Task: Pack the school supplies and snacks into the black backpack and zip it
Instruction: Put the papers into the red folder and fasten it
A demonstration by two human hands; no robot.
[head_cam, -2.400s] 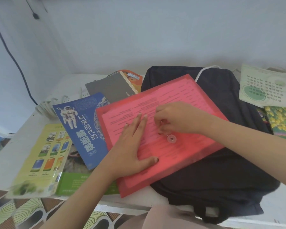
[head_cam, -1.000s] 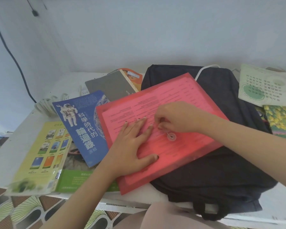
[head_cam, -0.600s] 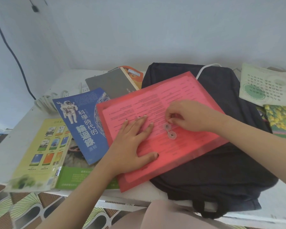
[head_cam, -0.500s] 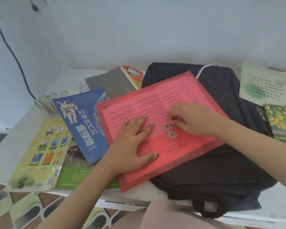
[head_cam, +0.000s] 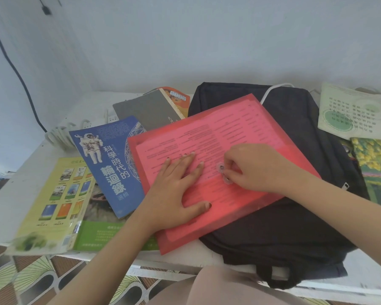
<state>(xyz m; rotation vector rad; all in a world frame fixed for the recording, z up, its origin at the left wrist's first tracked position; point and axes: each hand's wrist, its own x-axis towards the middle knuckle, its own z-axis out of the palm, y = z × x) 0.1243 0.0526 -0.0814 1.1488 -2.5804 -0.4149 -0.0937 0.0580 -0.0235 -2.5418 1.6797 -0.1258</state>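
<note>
Books (head_cam: pixel 110 159) lie left of the black backpack (head_cam: pixel 295 227); atop it, the left hand (head_cam: pixel 174 194) presses flat on the red folder (head_cam: pixel 229 128) while the right hand (head_cam: pixel 257 168) pinches its clasp (head_cam: pixel 221 167).

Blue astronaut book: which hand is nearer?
Left. The left hand lies flat on the red folder beside the blue astronaut book; the right hand is farther right, pinching at the clasp.

The backpack (head_cam: pixel 295 216) is black, and the folder (head_cam: pixel 207 133) on it is pink-red with dark lines of print showing through. The astronaut book (head_cam: pixel 106 159) is blue with a white spaceman, the big book (head_cam: pixel 53 205) is yellow-green with little coloured pictures, and the notebook (head_cam: pixel 145 111) is grey. The desk (head_cam: pixel 13 183) is white, the paper (head_cam: pixel 348 113) is pale green with a darker green circle, and the flower cover (head_cam: pixel 374 164) is yellow on green.
</note>
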